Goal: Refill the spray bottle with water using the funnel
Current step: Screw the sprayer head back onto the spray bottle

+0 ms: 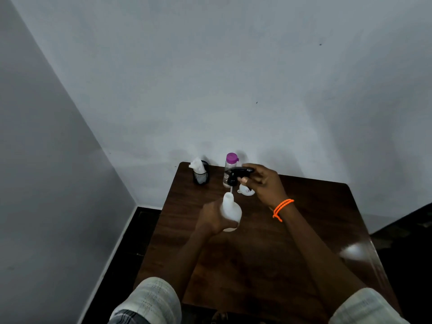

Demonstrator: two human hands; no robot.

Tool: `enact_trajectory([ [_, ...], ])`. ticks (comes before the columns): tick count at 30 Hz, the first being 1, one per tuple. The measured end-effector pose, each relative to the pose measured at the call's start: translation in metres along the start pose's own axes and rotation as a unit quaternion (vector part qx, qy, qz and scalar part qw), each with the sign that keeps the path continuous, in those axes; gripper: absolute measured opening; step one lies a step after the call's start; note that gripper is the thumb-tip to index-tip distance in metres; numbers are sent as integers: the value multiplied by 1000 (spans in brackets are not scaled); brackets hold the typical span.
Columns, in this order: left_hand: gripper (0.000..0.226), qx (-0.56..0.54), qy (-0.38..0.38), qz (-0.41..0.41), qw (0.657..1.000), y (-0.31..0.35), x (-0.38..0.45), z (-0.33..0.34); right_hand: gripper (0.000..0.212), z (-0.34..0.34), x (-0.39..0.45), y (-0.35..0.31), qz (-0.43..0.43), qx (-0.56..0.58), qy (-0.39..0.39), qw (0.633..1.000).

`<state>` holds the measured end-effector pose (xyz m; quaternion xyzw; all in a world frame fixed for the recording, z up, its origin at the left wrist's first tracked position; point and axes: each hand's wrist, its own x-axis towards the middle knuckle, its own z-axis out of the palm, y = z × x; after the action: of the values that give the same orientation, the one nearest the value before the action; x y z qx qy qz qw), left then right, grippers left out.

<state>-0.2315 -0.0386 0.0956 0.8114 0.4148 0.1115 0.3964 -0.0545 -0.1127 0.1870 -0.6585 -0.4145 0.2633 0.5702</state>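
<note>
On the table (292, 242), your left hand (211, 218) holds the spray bottle (230, 211); your right hand (263, 181) pinches its sprayer top (238, 175), already off. Funnel (245, 191) and pouring come next.

Left hand (211, 218) grips white bottle (230, 210); right hand (263, 181) holds black sprayer head (237, 175) above it.

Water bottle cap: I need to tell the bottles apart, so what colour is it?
Purple, on the clear water bottle's cap, seen best in the head view.
</note>
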Motion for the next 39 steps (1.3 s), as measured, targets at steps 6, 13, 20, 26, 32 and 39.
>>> enact_trajectory([
  [6, 73, -10, 31, 14, 999, 11, 5, -4, 41, 2, -10, 11, 18, 0, -30, 999],
  [13, 74, -23, 62, 45, 997, 21, 7, -5, 45, -1, -11, 15, 13, -25, -22, 999],
  [20, 74, -50, 76, 60, 994, 33, 8, -4, 60, 9, -14, 21, 17, -5, 31, 999],
  [26, 74, -49, 93, 53, 993, 38, 13, -1, 42, 20, -30, 12, -40, -125, 319, 939],
  [32, 69, -34, 127, 73, 989, 37, 9, 6, 23, 51, -46, 5, -25, -151, 241, 958],
  [39, 57, -26, 123, 116, 985, 33, 3, 14, 22, 72, -30, 7, 65, -37, 291, 954],
])
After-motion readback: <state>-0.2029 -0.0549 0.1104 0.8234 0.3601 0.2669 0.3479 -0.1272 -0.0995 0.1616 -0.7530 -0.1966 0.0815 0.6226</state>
